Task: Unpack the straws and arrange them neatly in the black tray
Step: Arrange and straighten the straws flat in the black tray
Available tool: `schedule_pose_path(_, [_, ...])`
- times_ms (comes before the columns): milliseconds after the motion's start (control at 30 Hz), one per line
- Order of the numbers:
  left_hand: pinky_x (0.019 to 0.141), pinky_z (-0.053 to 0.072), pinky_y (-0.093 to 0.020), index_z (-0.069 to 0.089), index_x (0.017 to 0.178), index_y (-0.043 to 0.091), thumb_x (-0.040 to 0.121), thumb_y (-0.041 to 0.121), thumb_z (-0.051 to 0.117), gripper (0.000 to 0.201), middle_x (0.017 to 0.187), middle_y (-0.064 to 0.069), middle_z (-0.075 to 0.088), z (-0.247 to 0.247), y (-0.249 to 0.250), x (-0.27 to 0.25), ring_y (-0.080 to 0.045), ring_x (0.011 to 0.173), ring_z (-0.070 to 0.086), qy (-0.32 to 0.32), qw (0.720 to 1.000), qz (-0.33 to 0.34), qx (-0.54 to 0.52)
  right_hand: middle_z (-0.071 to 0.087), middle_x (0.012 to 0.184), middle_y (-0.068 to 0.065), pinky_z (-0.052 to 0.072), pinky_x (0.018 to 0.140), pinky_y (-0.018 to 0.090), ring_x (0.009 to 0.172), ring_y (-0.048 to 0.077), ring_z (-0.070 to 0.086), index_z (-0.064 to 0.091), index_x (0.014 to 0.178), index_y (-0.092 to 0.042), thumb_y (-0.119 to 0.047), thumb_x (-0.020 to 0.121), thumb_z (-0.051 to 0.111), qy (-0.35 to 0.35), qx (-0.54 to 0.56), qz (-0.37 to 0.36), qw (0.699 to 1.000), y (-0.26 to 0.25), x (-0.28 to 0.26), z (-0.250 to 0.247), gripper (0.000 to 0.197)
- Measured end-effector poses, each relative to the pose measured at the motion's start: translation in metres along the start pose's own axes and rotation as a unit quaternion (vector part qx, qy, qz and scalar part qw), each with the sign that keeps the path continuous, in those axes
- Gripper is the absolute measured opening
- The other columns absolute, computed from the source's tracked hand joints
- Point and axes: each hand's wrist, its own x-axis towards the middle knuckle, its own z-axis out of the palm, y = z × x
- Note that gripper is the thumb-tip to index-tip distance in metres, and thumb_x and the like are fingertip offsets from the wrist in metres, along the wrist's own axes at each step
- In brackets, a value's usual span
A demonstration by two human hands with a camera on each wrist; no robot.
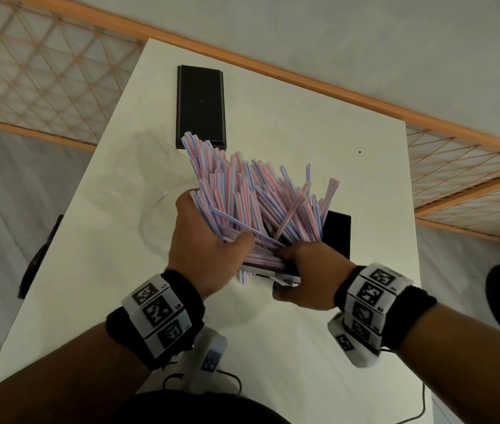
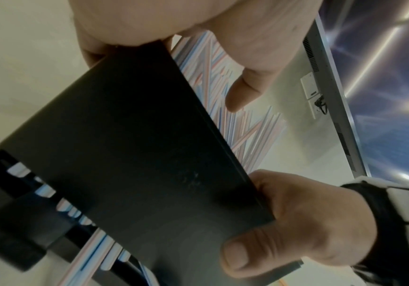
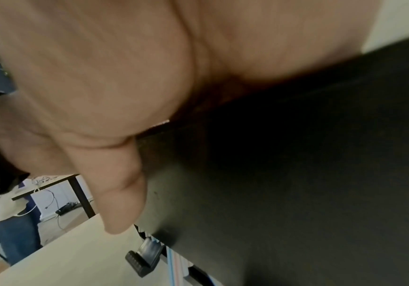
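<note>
- Straws (image 1: 251,203): a large loose bundle, striped red and blue, out of its wrapping. It stands fanned and crossed in the black tray (image 1: 339,234), far ends splayed up and away from the person; a few near ends poke past the tray's near edge.
- Left hand (image 1: 209,240): fingers curled round the left flank of the bundle, thumb across the straws, pressing them together.
- Right hand (image 1: 307,276): grips the near end of the tray; the left wrist view shows its thumb on the tray's underside (image 2: 149,154), so the tray is lifted or tipped off the bench (image 1: 303,117).
- A second black tray (image 1: 201,105) lies farther back on the bench, nothing in it; crumpled clear packaging (image 1: 151,185) lies to the left.
- Progress, as judged: unpacking is done and the straws are at the tray. Left to do: lay them flat, parallel, ends aligned.
</note>
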Motion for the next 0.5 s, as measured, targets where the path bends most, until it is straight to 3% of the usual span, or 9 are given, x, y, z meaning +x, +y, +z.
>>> schedule_pose_path(133, [0.068, 0.047, -0.001, 0.04, 0.122, 0.012, 0.078, -0.005, 0.079, 0.061, 0.101, 0.015, 0.06, -0.001, -0.005, 0.001, 0.021, 0.084, 0.061, 0.002, 1.0, -0.003, -0.013, 0.065, 0.086, -0.01, 0.054, 0.077, 0.03, 0.08, 0.015, 0.062, 0.064, 0.107, -0.031, -0.061, 0.071, 0.068, -0.032, 0.005, 0.014, 0.999, -0.001, 0.01, -0.002, 0.048])
schedule_pose_path(300, [0.075, 0.05, -0.005, 0.043, 0.126, 0.006, 0.079, 0.006, 0.081, 0.06, 0.105, 0.016, 0.062, -0.002, -0.006, 0.003, 0.014, 0.093, 0.064, 0.018, 0.999, 0.005, -0.04, 0.056, 0.077, -0.006, 0.049, 0.065, 0.029, 0.068, 0.014, 0.056, 0.056, 0.087, -0.023, -0.065, 0.07, 0.068, -0.061, -0.043, 0.04, 0.996, -0.009, 0.018, 0.001, 0.047])
schedule_pose_path(367, [0.078, 0.048, -0.004, 0.045, 0.125, 0.005, 0.074, 0.015, 0.078, 0.061, 0.106, 0.017, 0.06, -0.001, -0.004, 0.002, 0.015, 0.096, 0.062, 0.024, 0.999, 0.017, -0.045, 0.061, 0.085, -0.007, 0.055, 0.073, 0.033, 0.077, 0.016, 0.06, 0.056, 0.098, -0.024, -0.068, 0.067, 0.068, -0.084, -0.036, 0.051, 0.994, -0.011, 0.02, 0.002, 0.055])
schedule_pose_path(433, [0.078, 0.047, -0.003, 0.046, 0.124, 0.005, 0.076, 0.014, 0.081, 0.061, 0.106, 0.017, 0.06, 0.0, -0.003, 0.002, 0.016, 0.095, 0.062, 0.023, 0.998, 0.017, -0.053, 0.065, 0.099, -0.007, 0.055, 0.084, 0.037, 0.09, 0.018, 0.063, 0.054, 0.116, -0.028, -0.07, 0.064, 0.068, -0.119, -0.013, 0.055, 0.991, -0.013, 0.025, -0.001, 0.068])
schedule_pose_path(500, [0.078, 0.046, -0.003, 0.047, 0.125, 0.003, 0.077, 0.012, 0.083, 0.061, 0.106, 0.015, 0.061, 0.001, -0.003, 0.002, 0.016, 0.094, 0.062, 0.024, 0.998, 0.018, -0.058, 0.068, 0.102, -0.006, 0.056, 0.087, 0.039, 0.092, 0.019, 0.065, 0.056, 0.119, -0.028, -0.069, 0.061, 0.07, -0.142, 0.012, 0.057, 0.988, -0.016, 0.031, -0.006, 0.073])
